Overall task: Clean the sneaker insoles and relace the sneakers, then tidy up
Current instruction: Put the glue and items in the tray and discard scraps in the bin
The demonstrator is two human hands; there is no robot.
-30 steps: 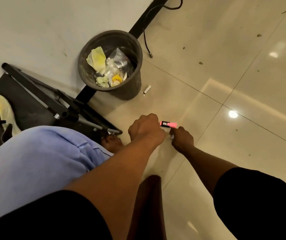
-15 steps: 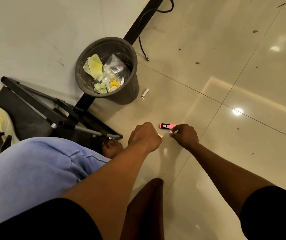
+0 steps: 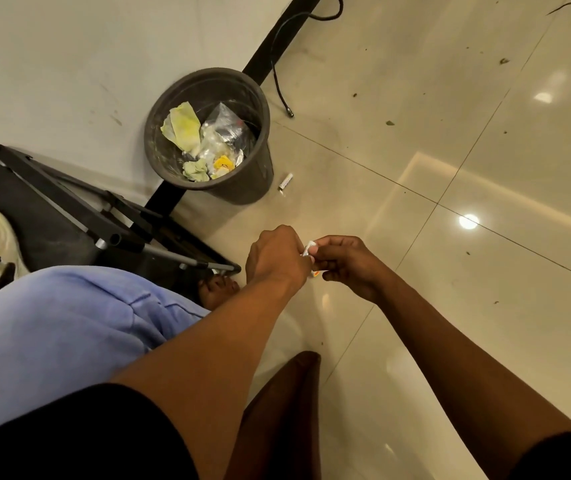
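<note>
Both hands meet low over the tiled floor [image 3: 485, 168], knuckles toward the camera. Left hand [image 3: 277, 258]: fingers curled into a fist; what it holds is hidden behind the knuckles, so the grip cannot be read for certain. Right hand [image 3: 346, 265]: thumb and fingertips pinch a small white scrap [image 3: 309, 248] with an orange bit showing at its lower end. The scrap sits between the two hands and touches both; too small to identify further.

Bin [image 3: 208, 133]: dark, round, upright on the floor against the wall [image 3: 52, 64], beyond the hands. Inside: crumpled yellow-green paper [image 3: 182, 124], a clear plastic bag [image 3: 227, 129], other small litter.

A small white cylinder [image 3: 286, 181] lies on the floor just beside the bin's right side, apart from the hands.

A black cable [image 3: 279, 84] trails across the floor behind the bin, along a black skirting strip [image 3: 277, 39].

A folded black metal frame [image 3: 69, 209] lies on the floor to the left of the hands, near the wall.

Blue-clad knee [image 3: 52, 334] at lower left; a bare foot [image 3: 218, 289] shows just under the left wrist.

No sneaker, insole or lace in view.
</note>
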